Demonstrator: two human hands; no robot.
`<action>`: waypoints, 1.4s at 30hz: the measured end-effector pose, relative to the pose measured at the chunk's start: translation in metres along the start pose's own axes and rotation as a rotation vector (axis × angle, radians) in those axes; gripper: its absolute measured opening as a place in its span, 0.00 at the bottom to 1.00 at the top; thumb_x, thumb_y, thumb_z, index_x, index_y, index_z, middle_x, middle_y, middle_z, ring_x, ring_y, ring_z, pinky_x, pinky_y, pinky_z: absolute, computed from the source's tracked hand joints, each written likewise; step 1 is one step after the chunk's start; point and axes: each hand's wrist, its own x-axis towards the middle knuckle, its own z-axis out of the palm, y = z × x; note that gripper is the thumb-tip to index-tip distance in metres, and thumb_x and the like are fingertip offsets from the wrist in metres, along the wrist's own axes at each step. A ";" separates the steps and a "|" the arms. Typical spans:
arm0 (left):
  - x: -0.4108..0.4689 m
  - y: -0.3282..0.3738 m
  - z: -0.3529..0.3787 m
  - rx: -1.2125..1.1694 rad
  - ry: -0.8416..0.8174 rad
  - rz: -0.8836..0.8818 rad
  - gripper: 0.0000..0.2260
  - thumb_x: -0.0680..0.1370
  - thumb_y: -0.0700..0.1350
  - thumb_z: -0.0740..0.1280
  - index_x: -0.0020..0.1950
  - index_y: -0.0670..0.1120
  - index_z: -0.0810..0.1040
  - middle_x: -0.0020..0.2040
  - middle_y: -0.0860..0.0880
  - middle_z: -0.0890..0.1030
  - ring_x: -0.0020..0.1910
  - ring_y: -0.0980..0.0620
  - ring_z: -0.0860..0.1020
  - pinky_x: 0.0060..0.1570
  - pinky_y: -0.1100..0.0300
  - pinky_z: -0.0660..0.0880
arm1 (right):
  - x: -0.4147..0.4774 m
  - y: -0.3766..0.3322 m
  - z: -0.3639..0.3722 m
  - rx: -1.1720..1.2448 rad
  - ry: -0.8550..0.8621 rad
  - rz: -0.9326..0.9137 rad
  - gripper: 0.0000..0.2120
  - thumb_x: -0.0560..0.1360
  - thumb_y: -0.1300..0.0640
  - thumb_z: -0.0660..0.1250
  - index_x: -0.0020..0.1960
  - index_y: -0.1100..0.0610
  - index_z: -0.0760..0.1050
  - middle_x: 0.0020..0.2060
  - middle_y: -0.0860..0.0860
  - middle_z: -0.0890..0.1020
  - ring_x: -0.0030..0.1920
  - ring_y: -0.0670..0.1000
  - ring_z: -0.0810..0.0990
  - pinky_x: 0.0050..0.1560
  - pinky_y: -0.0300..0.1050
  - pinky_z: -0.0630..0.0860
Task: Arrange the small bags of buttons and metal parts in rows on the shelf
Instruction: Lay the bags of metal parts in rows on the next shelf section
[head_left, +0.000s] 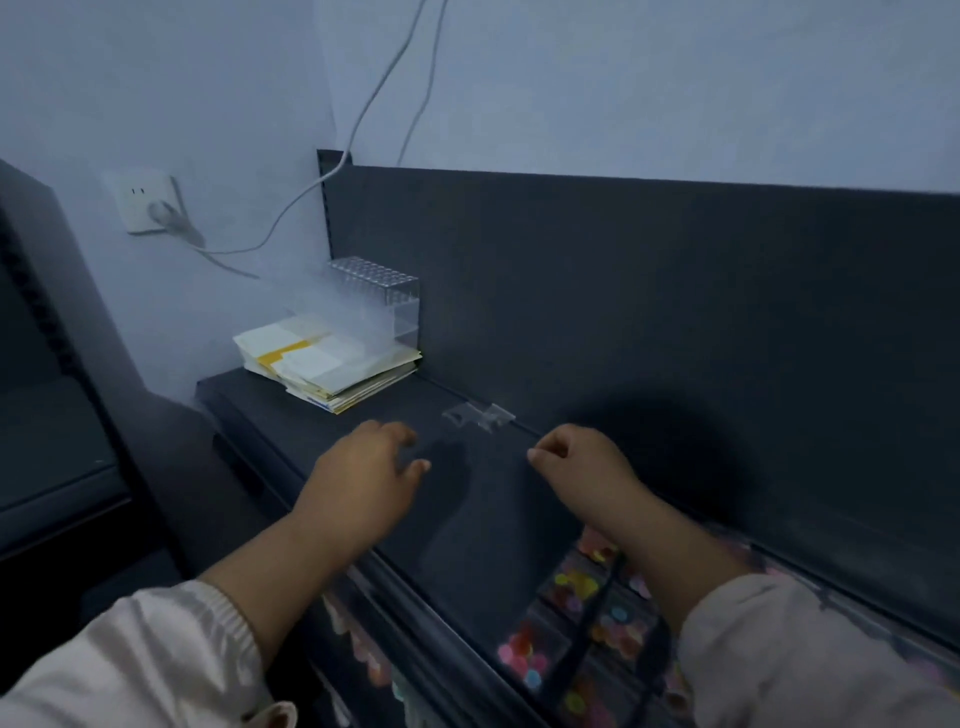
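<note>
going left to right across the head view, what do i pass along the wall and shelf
wall socket → stack of papers → small clear plastic pieces → right hand

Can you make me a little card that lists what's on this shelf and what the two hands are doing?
shelf: dark, with a tall back panel
left hand: over the shelf, fingers loosely curled, nothing in it
right hand: over the shelf, fingers curled; can't tell if it pinches anything
clear bags: small, at the shelf's back, just past the hands
button bags: colourful, under the right arm
paper stack: left end
clear box: behind the stack
</note>
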 end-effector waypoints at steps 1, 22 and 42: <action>0.011 -0.004 0.006 0.000 -0.012 -0.005 0.16 0.77 0.53 0.64 0.63 0.50 0.74 0.60 0.49 0.76 0.57 0.49 0.76 0.56 0.57 0.71 | 0.009 0.002 0.004 0.002 -0.014 0.023 0.08 0.75 0.48 0.65 0.45 0.53 0.77 0.43 0.49 0.80 0.46 0.50 0.78 0.50 0.48 0.76; 0.240 -0.075 0.162 0.048 -0.403 0.461 0.11 0.79 0.47 0.58 0.56 0.48 0.77 0.56 0.48 0.75 0.54 0.48 0.73 0.51 0.54 0.73 | 0.174 0.012 0.128 -0.448 -0.216 0.129 0.24 0.81 0.51 0.52 0.76 0.51 0.54 0.76 0.48 0.51 0.75 0.52 0.51 0.73 0.45 0.48; 0.275 -0.071 0.174 -0.136 -0.585 0.193 0.08 0.73 0.49 0.68 0.49 0.48 0.76 0.53 0.48 0.70 0.49 0.51 0.72 0.45 0.61 0.68 | 0.194 0.004 0.130 -0.323 -0.057 0.583 0.14 0.75 0.54 0.64 0.59 0.59 0.71 0.58 0.57 0.76 0.56 0.57 0.76 0.48 0.42 0.70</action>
